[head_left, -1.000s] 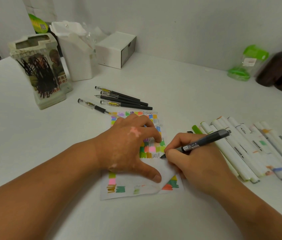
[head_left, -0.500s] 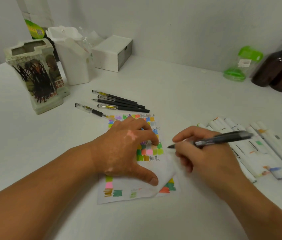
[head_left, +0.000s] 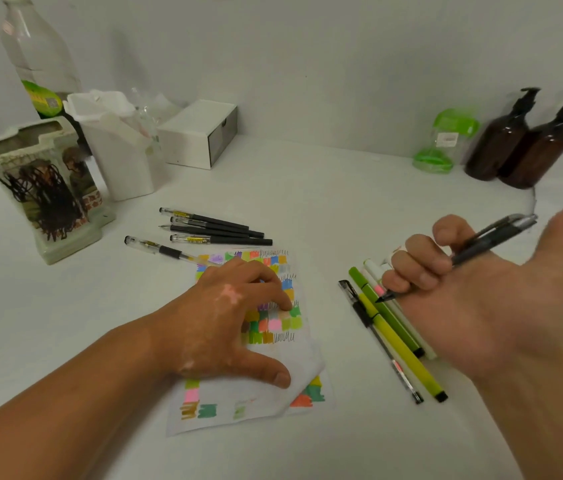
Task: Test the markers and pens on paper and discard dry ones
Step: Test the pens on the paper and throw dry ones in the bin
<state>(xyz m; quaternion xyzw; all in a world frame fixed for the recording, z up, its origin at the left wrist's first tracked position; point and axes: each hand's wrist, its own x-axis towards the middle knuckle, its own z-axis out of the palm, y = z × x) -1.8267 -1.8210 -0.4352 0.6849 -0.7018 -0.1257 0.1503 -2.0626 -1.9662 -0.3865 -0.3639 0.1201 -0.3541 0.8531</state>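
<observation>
The left forearm (head_left: 65,403) and right forearm (head_left: 543,417) are bare up to each hand. The left hand (head_left: 224,327) has a small irregular blotch on its back, just behind the knuckles, and a fainter one at the wrist. Its thumbnail is trimmed short. The right hand (head_left: 481,299) has deep creases across the palm.

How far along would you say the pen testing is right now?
Done: the paper carries many colour swatches and black scribbles. In hand: the right hand grips a dark pen, tip off the paper, while the left hand presses the sheet flat. Left: unclear which of the black pens and green markers remain untested.
</observation>
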